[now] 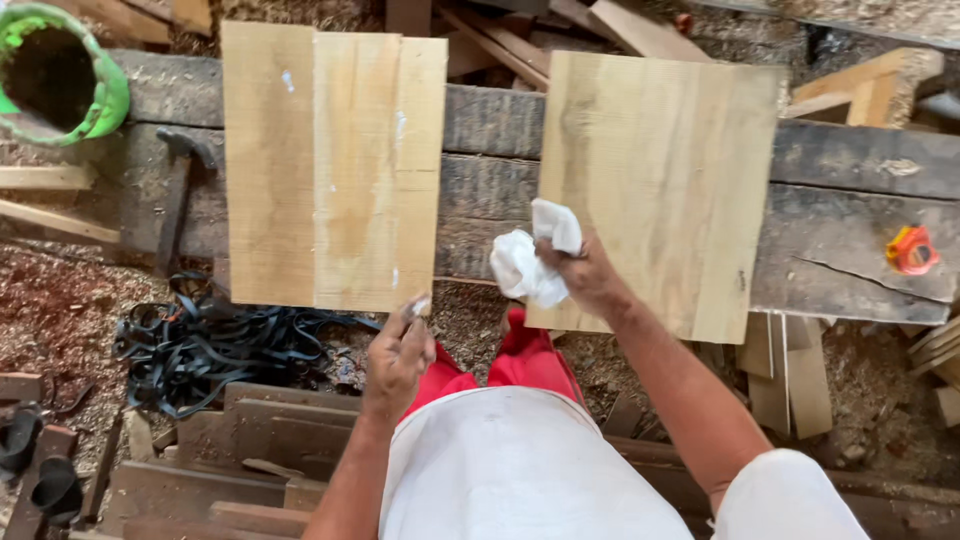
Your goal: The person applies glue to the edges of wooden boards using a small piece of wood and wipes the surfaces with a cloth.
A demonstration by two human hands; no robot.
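Green bucket (60,75) at far left, hammer (175,195) beside it on the dark bench (850,230). Left hand (398,355) hovers at the near corner of the left panel (330,165), fingers curled together, thumb and forefinger apparently pinching a small pale bit. Right hand (590,275) clutches a white rag (530,260) on the right panel (665,190), near its left edge. Judgement: wipe along the grain, panel steadied. Both panels overhang the bench; open room lies between them.

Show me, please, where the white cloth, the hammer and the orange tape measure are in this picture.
white cloth (532,262): head view, on its bunched middle.
hammer (176,205): head view, on the handle's middle.
orange tape measure (911,249): head view, on its case.
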